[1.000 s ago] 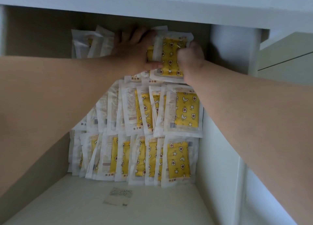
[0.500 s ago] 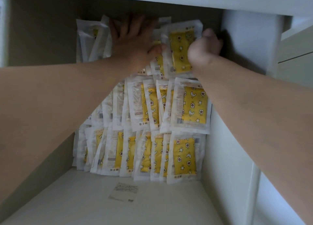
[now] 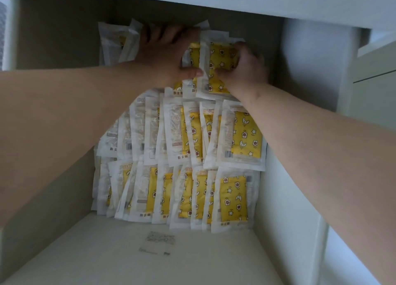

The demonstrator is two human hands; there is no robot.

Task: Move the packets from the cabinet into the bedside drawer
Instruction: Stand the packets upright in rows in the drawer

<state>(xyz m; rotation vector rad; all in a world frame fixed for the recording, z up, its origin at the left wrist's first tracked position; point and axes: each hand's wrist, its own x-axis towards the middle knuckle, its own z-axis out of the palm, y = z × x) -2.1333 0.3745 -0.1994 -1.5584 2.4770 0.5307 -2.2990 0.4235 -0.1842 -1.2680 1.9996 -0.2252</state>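
Left hand point(image 3: 165, 57): I'm reaching deep into the cabinet point(image 3: 310, 74), palm laid over the top row of packets point(image 3: 192, 55), fingers spread along their upper edges, thumb pressing in from below, so I'm clamping a small bunch.
Right hand point(image 3: 244, 68): I'm closing it round the rightmost packet of that top row point(image 3: 218, 55), thumb on its yellow front, fingers curling over its right edge and partly hiding it.
The two hands: they're working just beside each other, thumbs nearly touching at the lower edge of the bunch.
Top-row leftovers point(image 3: 115, 42): a few pale packets are standing at the far left of the row, beyond my left hand, tilting a little.
Middle row point(image 3: 242, 134): packets are standing on edge, overlapping like tiles, the front one showing yellow with moons, stars and flowers.
Bottom row point(image 3: 233, 196): more of the same are resting on the cabinet floor point(image 3: 85, 259), leaning against the back.
Label point(image 3: 159, 241): a small printed slip is lying flat on the floor, apart from the packets.
Bedside drawer: I'm not seeing it from here.
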